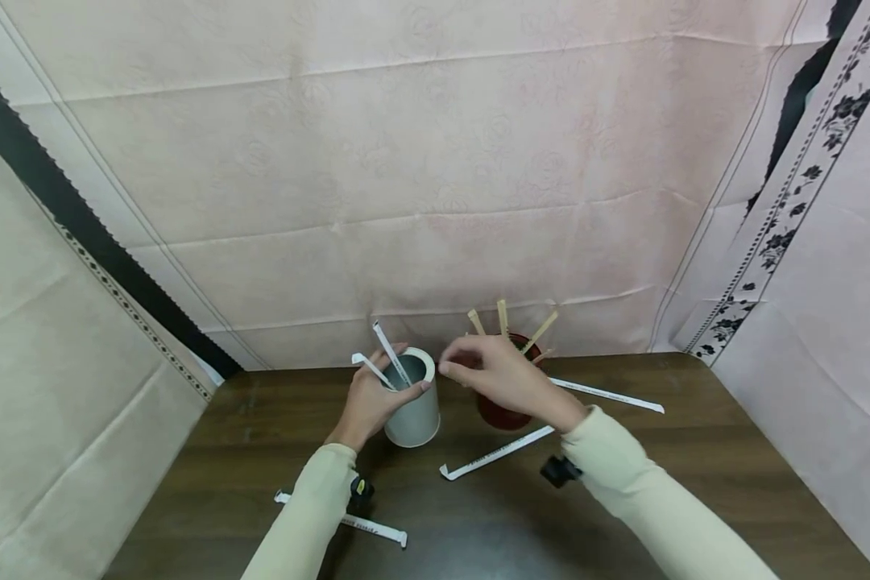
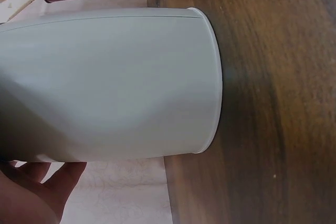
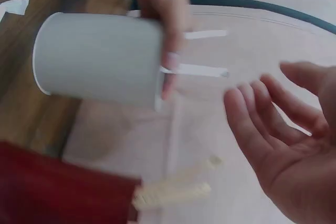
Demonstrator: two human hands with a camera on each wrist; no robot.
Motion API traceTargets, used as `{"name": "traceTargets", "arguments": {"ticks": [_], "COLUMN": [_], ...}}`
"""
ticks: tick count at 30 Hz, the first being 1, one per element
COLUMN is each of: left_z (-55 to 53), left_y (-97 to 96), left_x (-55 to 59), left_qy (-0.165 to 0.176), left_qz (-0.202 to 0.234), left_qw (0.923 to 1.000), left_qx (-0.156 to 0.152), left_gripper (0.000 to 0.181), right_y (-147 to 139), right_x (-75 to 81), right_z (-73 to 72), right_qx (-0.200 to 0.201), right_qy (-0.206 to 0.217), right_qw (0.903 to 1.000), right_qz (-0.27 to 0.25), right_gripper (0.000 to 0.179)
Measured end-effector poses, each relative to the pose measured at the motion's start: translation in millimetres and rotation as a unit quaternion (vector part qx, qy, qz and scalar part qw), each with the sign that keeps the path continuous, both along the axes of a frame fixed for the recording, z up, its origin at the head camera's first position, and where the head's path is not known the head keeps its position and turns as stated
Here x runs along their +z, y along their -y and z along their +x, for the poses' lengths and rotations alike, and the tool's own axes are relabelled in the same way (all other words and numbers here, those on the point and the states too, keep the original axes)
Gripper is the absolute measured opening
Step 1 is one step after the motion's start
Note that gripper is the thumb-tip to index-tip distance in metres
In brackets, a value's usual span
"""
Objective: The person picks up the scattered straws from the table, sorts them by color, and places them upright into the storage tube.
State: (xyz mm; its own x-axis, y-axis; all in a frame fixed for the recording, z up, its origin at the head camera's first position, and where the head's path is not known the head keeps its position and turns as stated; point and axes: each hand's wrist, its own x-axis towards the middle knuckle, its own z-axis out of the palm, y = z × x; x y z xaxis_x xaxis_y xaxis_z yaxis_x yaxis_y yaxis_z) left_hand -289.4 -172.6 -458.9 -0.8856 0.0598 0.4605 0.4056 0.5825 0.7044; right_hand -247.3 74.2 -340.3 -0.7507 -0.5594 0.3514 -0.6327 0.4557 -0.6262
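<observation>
My left hand (image 1: 368, 405) grips the pale grey can (image 1: 415, 420) at its rim, fingers on the far side and thumb across the near edge. The can stands upright on the table, with two white paper-wrapped sticks (image 1: 398, 358) leaning out of its top. My right hand (image 1: 499, 375) hovers in front of the dark red can (image 1: 503, 416), its fingers loosely bent with nothing between them in the right wrist view. Several tan sticks (image 1: 503, 316) poke up from the red can, which the right hand partly hides in the head view.
On the brown wooden table (image 1: 464, 524) lie several white paper-wrapped strips: one at the right (image 1: 609, 394), one near the middle (image 1: 496, 454) and one at lower left (image 1: 374, 528), partly under the left sleeve. Pale cloth (image 1: 420, 161) hangs behind and at both sides.
</observation>
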Motion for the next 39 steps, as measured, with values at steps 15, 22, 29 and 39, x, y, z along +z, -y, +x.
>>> {"name": "traceTargets", "arguments": {"ticks": [15, 22, 29, 39], "left_z": [2.2, 0.7, 0.0, 1.0], "left_y": [3.6, 0.2, -0.9, -0.2], "left_x": [1.3, 1.2, -1.8, -0.6], "left_qy": [0.012, 0.015, 0.01, 0.014], "left_qz": [0.003, 0.008, 0.006, 0.009], "left_qw": [0.9999, 0.9999, 0.9999, 0.9999], "left_qx": [-0.003, -0.001, -0.002, -0.002], "left_gripper": [0.08, 0.079, 0.079, 0.083], "right_y": [-75.9, -75.5, -77.4, -76.6], "right_x": [-95.0, -144.6, -154.8, -133.8], "right_z": [2.3, -2.1, 1.4, 6.1], "right_qx": [0.045, 0.006, 0.014, 0.046], "right_qy": [0.069, -0.056, -0.127, -0.055], "right_qw": [0.9919, 0.9717, 0.9532, 0.9655], "right_qz": [0.097, 0.229, 0.274, 0.25], "right_gripper": [0.015, 0.016, 0.014, 0.015]}}
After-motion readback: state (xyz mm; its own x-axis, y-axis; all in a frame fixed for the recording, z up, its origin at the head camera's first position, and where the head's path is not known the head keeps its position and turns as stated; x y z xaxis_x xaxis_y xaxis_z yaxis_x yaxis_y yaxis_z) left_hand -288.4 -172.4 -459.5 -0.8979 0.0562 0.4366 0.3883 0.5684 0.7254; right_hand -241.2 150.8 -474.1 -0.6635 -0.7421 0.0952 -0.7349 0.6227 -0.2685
